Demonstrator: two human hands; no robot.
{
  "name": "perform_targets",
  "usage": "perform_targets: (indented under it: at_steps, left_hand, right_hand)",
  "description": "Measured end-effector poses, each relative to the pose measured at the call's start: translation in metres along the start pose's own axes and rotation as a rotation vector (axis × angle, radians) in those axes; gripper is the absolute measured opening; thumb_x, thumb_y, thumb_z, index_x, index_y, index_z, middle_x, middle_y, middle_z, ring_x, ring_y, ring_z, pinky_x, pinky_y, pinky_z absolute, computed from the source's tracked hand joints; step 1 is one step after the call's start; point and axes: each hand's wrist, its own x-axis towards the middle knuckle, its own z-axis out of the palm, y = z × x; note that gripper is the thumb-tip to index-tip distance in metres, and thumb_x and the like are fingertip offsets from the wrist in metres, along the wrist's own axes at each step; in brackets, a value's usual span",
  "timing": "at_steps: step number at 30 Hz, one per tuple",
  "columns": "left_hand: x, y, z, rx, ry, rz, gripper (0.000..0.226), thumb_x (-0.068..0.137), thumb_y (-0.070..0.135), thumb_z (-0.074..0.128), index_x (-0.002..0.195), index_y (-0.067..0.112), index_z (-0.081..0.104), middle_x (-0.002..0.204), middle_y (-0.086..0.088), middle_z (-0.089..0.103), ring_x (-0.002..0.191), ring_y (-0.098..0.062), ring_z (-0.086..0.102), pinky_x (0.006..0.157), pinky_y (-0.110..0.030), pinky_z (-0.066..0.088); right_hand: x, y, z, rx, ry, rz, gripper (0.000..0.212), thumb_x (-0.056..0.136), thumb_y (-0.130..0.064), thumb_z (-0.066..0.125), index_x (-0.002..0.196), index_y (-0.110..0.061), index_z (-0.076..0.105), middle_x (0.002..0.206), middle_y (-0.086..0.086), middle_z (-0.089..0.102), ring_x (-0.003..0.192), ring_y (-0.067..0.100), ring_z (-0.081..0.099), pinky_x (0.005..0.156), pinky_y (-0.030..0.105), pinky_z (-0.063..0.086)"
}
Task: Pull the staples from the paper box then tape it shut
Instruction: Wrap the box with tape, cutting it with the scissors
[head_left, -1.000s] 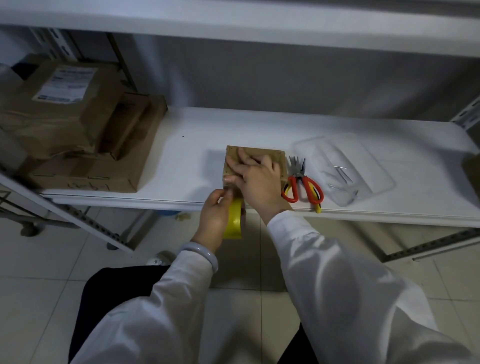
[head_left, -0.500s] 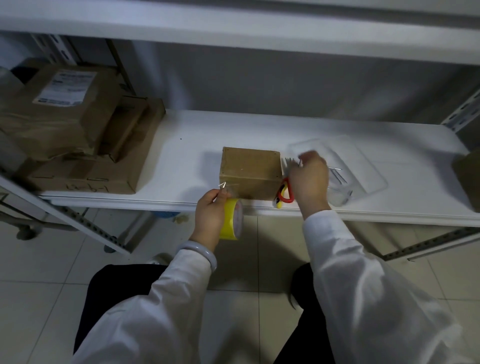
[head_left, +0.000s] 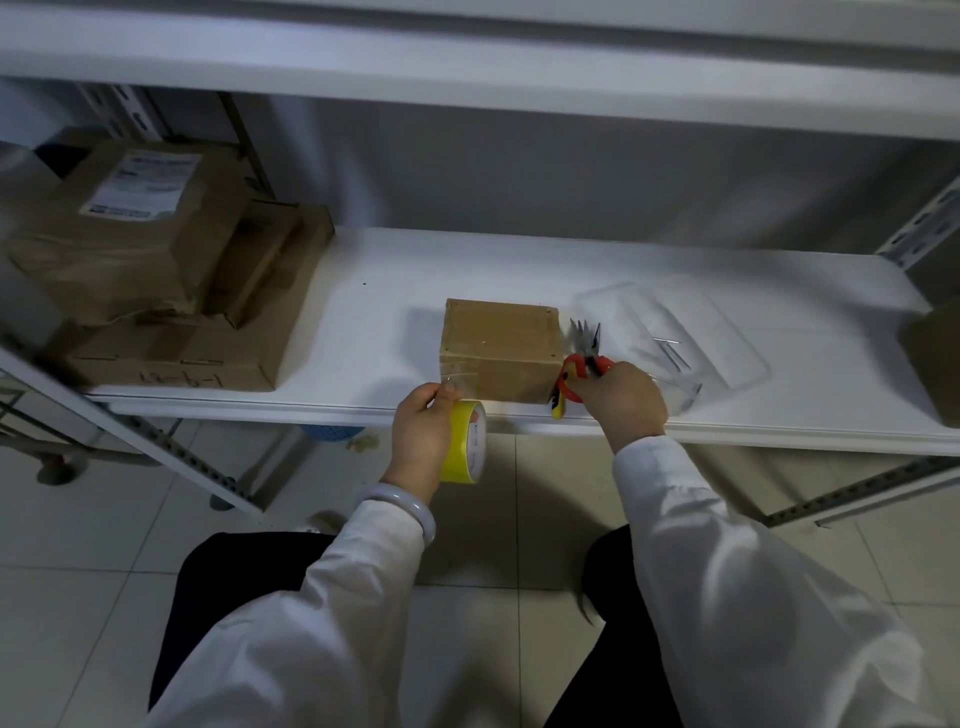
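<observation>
Paper box (head_left: 501, 343) sits at the centre of the frame, near the front edge of the white shelf (head_left: 395, 270), its flaps closed. A strip of clear tape (head_left: 460, 371) runs from the box's lower left corner down to the tape roll (head_left: 465, 441), which has a yellow core and hangs just below the shelf edge. The left hand (head_left: 423, 431) grips this roll, fingers wrapped round it and thumb near the tape. Just right of the box, the right hand (head_left: 623, 402) curls its fingers over the handles of a red-handled tool (head_left: 584, 353), whose metal tips point toward the back of the shelf. A clear plastic tray (head_left: 727, 332) lies further right with small metal pieces (head_left: 672, 353) in it. Stacked cardboard parcels (head_left: 156, 260) fill the upper left
</observation>
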Motion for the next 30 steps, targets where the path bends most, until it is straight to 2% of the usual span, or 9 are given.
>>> perform_targets:
  at_steps: [7,10,12,15,18,21,24,25,30]
  left_hand:
    - [-0.001,0.0,-0.002,0.02,0.003,0.025,0.022,0.095,0.028,0.049,0.076,0.023,0.058,0.092,-0.008,0.061,0.09,-0.028,0.06,0.089,-0.04,0.049]
    - [-0.005,0.001,-0.004,0.029,-0.004,0.019,0.021,0.095,0.025,0.049,0.077,0.022,0.059,0.092,-0.009,0.06,0.087,-0.026,0.059,0.085,-0.036,0.049]
    - [-0.008,0.002,-0.005,0.072,0.001,0.024,0.018,0.095,0.028,0.049,0.085,0.018,0.06,0.096,-0.01,0.061,0.091,-0.027,0.059,0.086,-0.036,0.047]
    - [-0.014,0.004,-0.006,0.116,0.012,0.028,0.017,0.095,0.028,0.05,0.093,0.015,0.061,0.098,-0.01,0.061,0.091,-0.027,0.057,0.082,-0.033,0.045]
    - [-0.019,0.005,-0.007,0.13,0.011,0.032,0.017,0.094,0.026,0.05,0.092,0.013,0.061,0.098,-0.011,0.061,0.089,-0.026,0.056,0.079,-0.031,0.041]
    - [-0.021,0.006,-0.007,0.143,0.022,0.029,0.017,0.094,0.025,0.049,0.088,0.015,0.062,0.097,-0.009,0.061,0.092,-0.028,0.057,0.083,-0.032,0.045]
    - [-0.021,0.007,-0.007,0.159,0.039,0.038,0.017,0.093,0.022,0.049,0.089,0.013,0.063,0.096,-0.009,0.061,0.091,-0.027,0.057,0.081,-0.03,0.043]
    - [-0.021,0.007,-0.007,0.158,0.041,0.045,0.017,0.093,0.021,0.049,0.089,0.012,0.063,0.095,-0.008,0.061,0.09,-0.026,0.056,0.08,-0.03,0.042]
    - [-0.018,0.008,-0.006,0.182,0.046,0.057,0.018,0.093,0.02,0.048,0.088,0.011,0.062,0.093,-0.008,0.06,0.088,-0.026,0.054,0.081,-0.031,0.042]
  right_hand:
    - [-0.023,-0.01,-0.031,0.489,-0.104,0.0,0.015,0.08,-0.023,0.065,0.078,-0.011,0.056,0.072,0.001,0.053,0.077,0.021,0.051,0.069,0.028,0.039]
    - [-0.036,-0.014,-0.045,0.539,-0.128,-0.124,0.015,0.077,-0.015,0.065,0.089,-0.012,0.056,0.071,-0.005,0.051,0.07,0.014,0.049,0.057,0.022,0.035]
    - [-0.044,-0.017,-0.053,0.54,-0.158,-0.214,0.021,0.075,-0.012,0.065,0.093,-0.017,0.055,0.075,-0.01,0.052,0.07,0.007,0.049,0.059,0.023,0.036]
    - [-0.052,-0.015,-0.06,0.599,-0.342,-0.312,0.024,0.075,0.0,0.064,0.089,-0.017,0.057,0.078,-0.004,0.056,0.073,0.012,0.054,0.061,0.019,0.041]
    - [-0.058,-0.009,-0.062,0.554,-0.512,-0.402,0.026,0.076,0.01,0.062,0.084,-0.014,0.055,0.072,0.0,0.055,0.067,0.012,0.051,0.052,0.008,0.04]
    - [-0.059,-0.005,-0.06,0.346,-0.523,-0.437,0.026,0.074,-0.012,0.077,0.09,-0.009,0.057,0.075,-0.001,0.053,0.072,0.013,0.05,0.063,0.017,0.04]
    - [-0.053,-0.003,-0.06,0.036,-0.536,-0.434,0.049,0.067,-0.048,0.077,0.1,-0.014,0.065,0.095,0.0,0.06,0.089,0.016,0.053,0.081,0.026,0.04]
    - [-0.053,-0.004,-0.062,-0.028,-0.56,-0.434,0.052,0.069,-0.054,0.074,0.102,-0.015,0.065,0.097,0.0,0.059,0.092,0.017,0.053,0.082,0.026,0.039]
    - [-0.05,-0.011,-0.062,-0.299,-0.646,-0.47,0.05,0.081,-0.059,0.058,0.088,-0.009,0.058,0.074,0.004,0.048,0.079,0.019,0.046,0.072,0.023,0.036]
